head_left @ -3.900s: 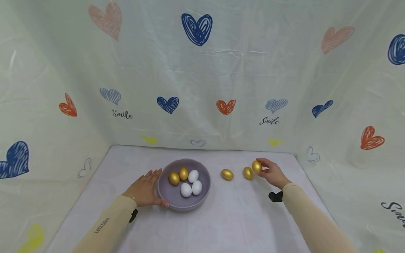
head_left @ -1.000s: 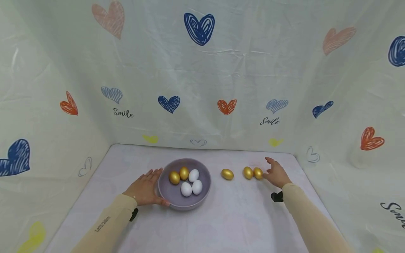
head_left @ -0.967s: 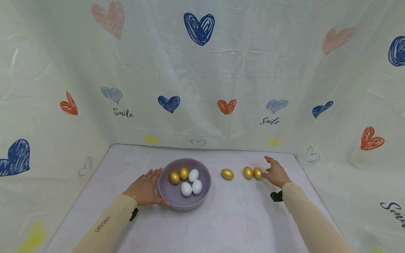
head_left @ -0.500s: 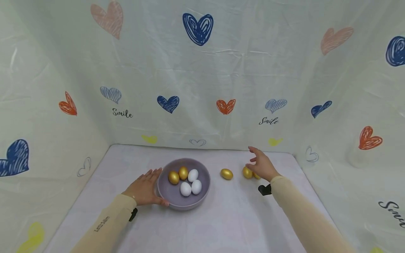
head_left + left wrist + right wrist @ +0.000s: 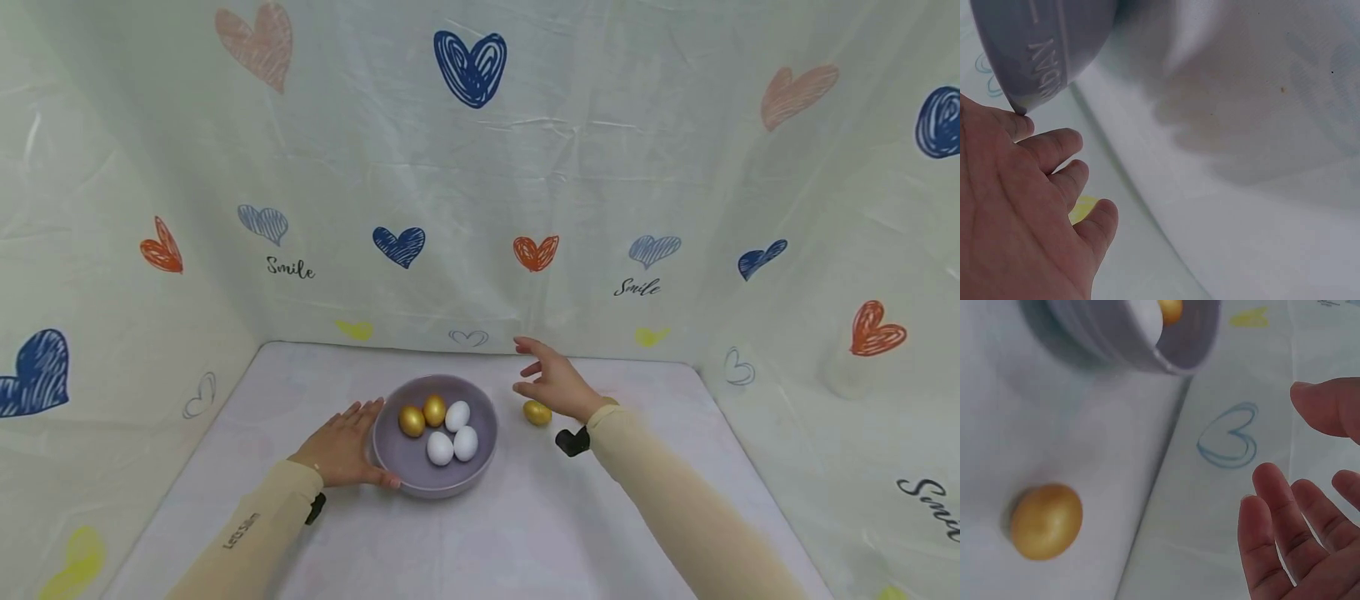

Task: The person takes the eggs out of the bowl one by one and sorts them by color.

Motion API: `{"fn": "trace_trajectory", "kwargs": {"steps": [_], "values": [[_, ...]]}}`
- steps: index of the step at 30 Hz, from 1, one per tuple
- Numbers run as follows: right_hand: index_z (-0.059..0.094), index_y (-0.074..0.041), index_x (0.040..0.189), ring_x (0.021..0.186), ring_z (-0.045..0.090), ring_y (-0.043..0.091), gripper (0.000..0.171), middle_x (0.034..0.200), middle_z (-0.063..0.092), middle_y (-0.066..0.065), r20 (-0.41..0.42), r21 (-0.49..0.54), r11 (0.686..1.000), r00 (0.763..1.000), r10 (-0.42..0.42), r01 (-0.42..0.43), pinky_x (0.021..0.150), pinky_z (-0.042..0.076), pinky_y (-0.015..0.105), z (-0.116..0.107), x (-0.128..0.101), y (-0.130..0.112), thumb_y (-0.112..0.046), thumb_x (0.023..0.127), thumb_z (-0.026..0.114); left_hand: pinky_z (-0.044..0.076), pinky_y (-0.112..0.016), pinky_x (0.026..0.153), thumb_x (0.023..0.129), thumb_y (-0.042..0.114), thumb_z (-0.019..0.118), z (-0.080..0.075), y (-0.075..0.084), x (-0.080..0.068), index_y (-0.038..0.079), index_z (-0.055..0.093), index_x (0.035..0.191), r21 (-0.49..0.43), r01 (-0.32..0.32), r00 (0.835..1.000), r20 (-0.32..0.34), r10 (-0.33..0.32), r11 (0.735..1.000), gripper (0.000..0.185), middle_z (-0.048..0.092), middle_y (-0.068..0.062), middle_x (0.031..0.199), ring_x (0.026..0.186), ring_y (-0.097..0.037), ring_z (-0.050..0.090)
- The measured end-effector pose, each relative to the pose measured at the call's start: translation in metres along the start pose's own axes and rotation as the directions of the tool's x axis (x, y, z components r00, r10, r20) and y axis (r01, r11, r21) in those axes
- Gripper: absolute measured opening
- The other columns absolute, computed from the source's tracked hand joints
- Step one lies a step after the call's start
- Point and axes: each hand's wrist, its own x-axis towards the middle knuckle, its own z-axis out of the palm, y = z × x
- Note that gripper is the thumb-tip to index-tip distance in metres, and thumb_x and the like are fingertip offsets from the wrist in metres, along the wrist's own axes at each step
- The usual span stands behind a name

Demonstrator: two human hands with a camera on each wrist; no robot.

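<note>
My left hand [image 5: 341, 446] rests with straight fingers against the left side of a round purple bowl [image 5: 468, 483]. In the left wrist view its fingertips are right at the outer wall of the bowl [image 5: 1054, 44]. Inside sit two gold eggs [image 5: 412, 422] and three white eggs [image 5: 440, 448]. My right hand [image 5: 558, 383] is in the air right of the bowl, fingers spread and holding nothing. Just below it, a gold egg [image 5: 537, 412] lies on the table; the right wrist view shows this gold egg [image 5: 1047, 521] apart from the fingers. My right forearm hides the spot where two more gold eggs lay.
The pale-covered table [image 5: 465, 550] ends at the back against a white curtain [image 5: 585, 167] printed with hearts and words. The curtain also closes off both sides. Each wrist wears a small black device, such as the wrist camera [image 5: 573, 442] on the right.
My right hand placed a gold egg beside another on the right, let it go, and moved left over the table toward the bowl. My left hand and the bowl stay in place.
</note>
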Motion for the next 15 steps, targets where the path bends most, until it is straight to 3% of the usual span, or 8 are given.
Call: {"fn": "trace_trajectory", "kwargs": {"steps": [8,15], "values": [[0.036,-0.017,0.154,0.109,0.064,0.020,0.078,0.145,0.049,0.007,0.110,0.076,0.992,0.988,-0.106,0.098,0.083,0.057,0.029,0.037,0.018,-0.034,-0.005,0.088,0.076,0.028,-0.064,0.111,0.057,0.085,0.072,-0.002,0.002,-0.002,-0.006,0.029,0.153,0.000,-0.022,1.000,-0.017,0.022,1.000,0.139,0.036,-0.030,0.152,0.139,-0.049,0.032],[0.036,-0.012,0.154,0.112,0.063,0.023,0.073,0.145,0.050,0.012,0.235,0.109,0.990,0.965,-0.114,0.090,0.083,0.056,0.029,0.072,0.029,-0.048,-0.007,0.091,0.073,0.029,-0.064,0.110,0.056,0.087,0.069,0.000,0.001,0.000,-0.006,0.029,0.153,0.006,-0.022,1.000,-0.019,0.022,1.000,0.140,0.037,-0.029,0.151,0.139,-0.049,0.033]]}}
